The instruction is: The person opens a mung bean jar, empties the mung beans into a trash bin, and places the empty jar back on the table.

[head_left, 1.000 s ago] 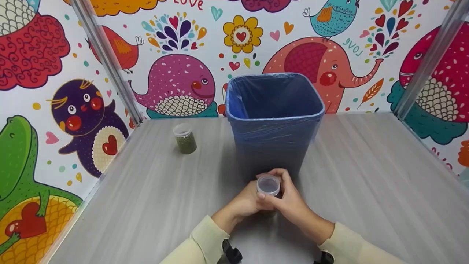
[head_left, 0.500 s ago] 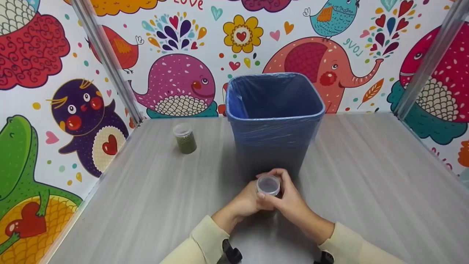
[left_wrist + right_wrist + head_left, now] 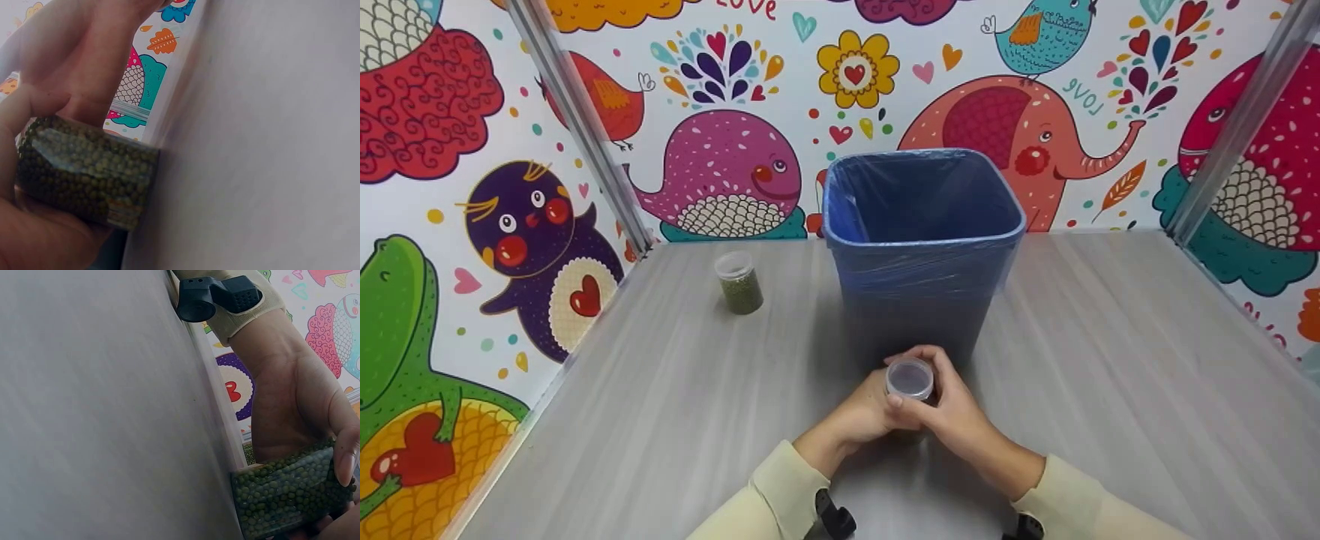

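A clear jar of green beans (image 3: 910, 379), its round clear top facing up, stands upright between both hands at the front of the bin. My left hand (image 3: 864, 412) curls round its side. The right hand (image 3: 956, 416) wraps it near the top, thumb at the near rim and fingers round the far side. In the left wrist view, the jar's beans (image 3: 87, 169) show through the wall, with its base right at the tabletop. In the right wrist view, a thumb (image 3: 346, 461) lies along the jar (image 3: 287, 492). Palms partly hide the jar.
A second clear jar of green beans (image 3: 742, 289) stands at the back left. The tall bin with a blue liner (image 3: 926, 277) stands just beyond my hands. Cartoon-printed walls (image 3: 720, 165) and metal posts (image 3: 577, 124) border the grey table (image 3: 660, 420).
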### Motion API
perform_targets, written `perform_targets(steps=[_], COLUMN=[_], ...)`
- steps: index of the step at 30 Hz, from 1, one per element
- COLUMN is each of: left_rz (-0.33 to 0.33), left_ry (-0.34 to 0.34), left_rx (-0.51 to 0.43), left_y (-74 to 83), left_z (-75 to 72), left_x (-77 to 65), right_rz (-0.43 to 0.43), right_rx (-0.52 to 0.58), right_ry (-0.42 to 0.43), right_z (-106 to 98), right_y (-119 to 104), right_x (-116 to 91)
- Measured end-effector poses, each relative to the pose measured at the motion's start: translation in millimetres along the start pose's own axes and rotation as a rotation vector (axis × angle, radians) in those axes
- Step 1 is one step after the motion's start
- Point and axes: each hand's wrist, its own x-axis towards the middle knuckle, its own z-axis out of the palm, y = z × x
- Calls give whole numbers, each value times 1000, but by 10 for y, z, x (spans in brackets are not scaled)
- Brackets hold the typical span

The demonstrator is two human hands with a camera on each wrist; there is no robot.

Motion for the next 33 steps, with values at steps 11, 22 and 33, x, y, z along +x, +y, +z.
perform_targets(steps=[11,22,33], left_rz=[-19,-12,-7], left_ry=[19,14,3], left_rx=[43,16,48], left_y=[12,5,5], left_z=[-3,-6,-9], left_x=[-5,-3,8], right_rz=[-29,-24,3], right_rx=[-95,-98,-70], right_ry=[-10,8,-19], right_z=[-23,-16,-27], right_y=[12,18,16], right_x=[12,19,16])
